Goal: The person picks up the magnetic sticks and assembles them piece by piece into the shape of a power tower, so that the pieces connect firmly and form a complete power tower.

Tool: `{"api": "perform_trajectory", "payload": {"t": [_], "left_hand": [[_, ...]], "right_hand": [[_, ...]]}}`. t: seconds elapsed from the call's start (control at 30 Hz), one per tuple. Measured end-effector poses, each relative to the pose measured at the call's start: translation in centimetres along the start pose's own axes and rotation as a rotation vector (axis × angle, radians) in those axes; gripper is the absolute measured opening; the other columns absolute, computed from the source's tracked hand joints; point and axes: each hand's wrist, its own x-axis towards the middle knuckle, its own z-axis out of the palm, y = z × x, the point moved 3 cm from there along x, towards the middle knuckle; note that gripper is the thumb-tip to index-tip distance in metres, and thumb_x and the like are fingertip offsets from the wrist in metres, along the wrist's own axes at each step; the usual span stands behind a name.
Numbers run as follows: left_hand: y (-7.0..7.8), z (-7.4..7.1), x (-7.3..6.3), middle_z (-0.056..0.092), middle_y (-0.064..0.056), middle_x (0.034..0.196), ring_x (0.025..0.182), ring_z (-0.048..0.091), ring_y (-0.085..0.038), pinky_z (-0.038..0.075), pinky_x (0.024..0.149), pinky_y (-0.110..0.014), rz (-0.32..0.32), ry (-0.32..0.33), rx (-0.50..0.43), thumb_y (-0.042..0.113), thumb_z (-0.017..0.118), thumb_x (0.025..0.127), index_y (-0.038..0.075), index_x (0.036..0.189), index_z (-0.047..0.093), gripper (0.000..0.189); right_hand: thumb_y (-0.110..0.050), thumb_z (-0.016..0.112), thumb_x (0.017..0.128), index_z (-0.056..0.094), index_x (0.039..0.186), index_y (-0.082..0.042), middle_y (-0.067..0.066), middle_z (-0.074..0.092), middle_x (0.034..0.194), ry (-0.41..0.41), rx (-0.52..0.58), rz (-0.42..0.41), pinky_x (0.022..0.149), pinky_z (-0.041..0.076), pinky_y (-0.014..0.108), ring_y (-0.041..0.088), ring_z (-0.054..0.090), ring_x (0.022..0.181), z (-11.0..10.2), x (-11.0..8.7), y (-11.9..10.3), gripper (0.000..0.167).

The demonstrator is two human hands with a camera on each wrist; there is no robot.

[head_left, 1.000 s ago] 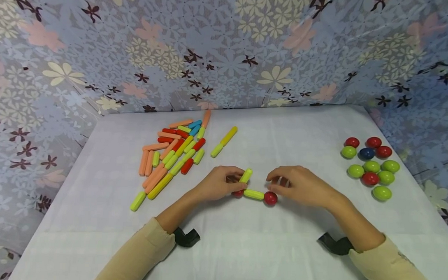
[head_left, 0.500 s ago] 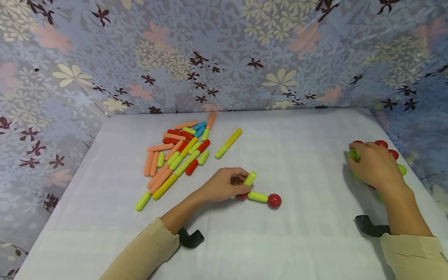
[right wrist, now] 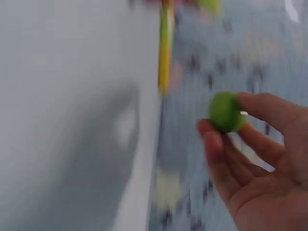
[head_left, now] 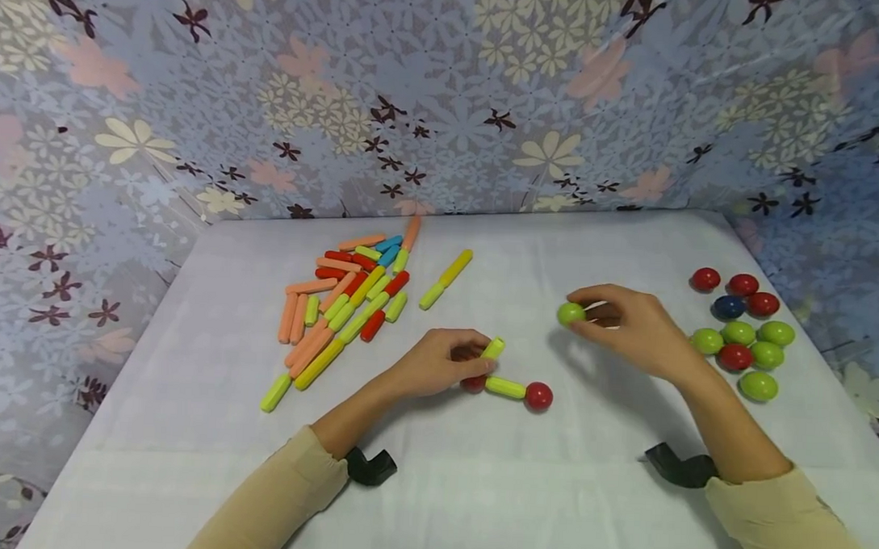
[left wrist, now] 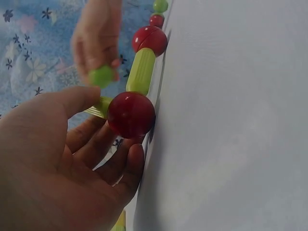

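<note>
Near the middle of the table my left hand (head_left: 442, 362) pinches a short yellow-green rod (head_left: 493, 348) that slants up beside a red ball (left wrist: 131, 114). From that ball a second yellow-green rod (head_left: 505, 387) runs along the cloth to another red ball (head_left: 539, 396). The left wrist view shows these pieces touching end to end. My right hand (head_left: 630, 326) holds a green ball (head_left: 570, 314) between thumb and fingertips, raised over the cloth. In the right wrist view this green ball (right wrist: 226, 112) is blurred, apart from the other pieces.
To the left lies a pile of orange, red, yellow, green and blue rods (head_left: 340, 303). A joined yellow and green rod (head_left: 447, 279) lies nearby. Several loose balls (head_left: 739, 333), green, red and one blue, sit at the right. Patterned fabric (head_left: 446, 97) rises behind the table.
My right hand went from beside the joined pieces to the balls at the right, took a green one, and came back toward the middle with it. My left hand keeps its hold.
</note>
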Motion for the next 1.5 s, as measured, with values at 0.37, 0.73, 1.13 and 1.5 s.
{"api": "perform_trajectory", "payload": {"t": [0.37, 0.73, 1.13, 1.5], "left_hand": [[0.4, 0.4, 0.0, 0.067, 0.011, 0.092, 0.085, 0.062, -0.006, 0.052, 0.073, -0.025, 0.057, -0.027, -0.037, 0.033, 0.067, 0.091, 0.018, 0.113, 0.068, 0.026], [0.2, 0.1, -0.1, 0.067, 0.007, 0.097, 0.089, 0.063, -0.007, 0.051, 0.079, -0.025, 0.024, -0.009, -0.106, 0.027, 0.069, 0.090, 0.011, 0.112, 0.064, 0.027], [-0.1, -0.1, 0.2, 0.066, 0.002, 0.099, 0.090, 0.064, -0.011, 0.052, 0.081, -0.025, -0.038, -0.011, -0.179, 0.023, 0.073, 0.087, 0.007, 0.111, 0.059, 0.032], [-0.3, -1.3, -0.2, 0.067, 0.004, 0.103, 0.094, 0.063, -0.009, 0.050, 0.083, -0.026, -0.014, -0.129, -0.099, 0.011, 0.062, 0.089, 0.008, 0.118, 0.063, 0.029]], "right_hand": [[-0.026, 0.072, 0.088, 0.063, 0.123, -0.019, -0.012, 0.062, 0.115, -0.045, 0.155, -0.206, 0.085, 0.051, 0.028, 0.006, 0.063, 0.098, 5.4, -0.1, -4.7, 0.036], [-0.045, 0.073, 0.083, 0.058, 0.126, -0.014, -0.001, 0.063, 0.109, -0.199, 0.147, -0.029, 0.080, 0.051, 0.036, 0.014, 0.061, 0.094, 6.4, 0.1, -3.5, 0.055], [-0.030, 0.079, 0.081, 0.067, 0.099, -0.023, -0.013, 0.064, 0.087, -0.437, 0.009, -0.150, 0.069, 0.050, 0.028, 0.010, 0.059, 0.077, 7.4, -0.8, -2.7, 0.023], [-0.023, 0.079, 0.081, 0.070, 0.102, -0.027, -0.014, 0.063, 0.089, -0.409, -0.020, -0.233, 0.066, 0.049, 0.027, 0.011, 0.055, 0.076, 7.7, -0.9, -3.1, 0.023]]}}
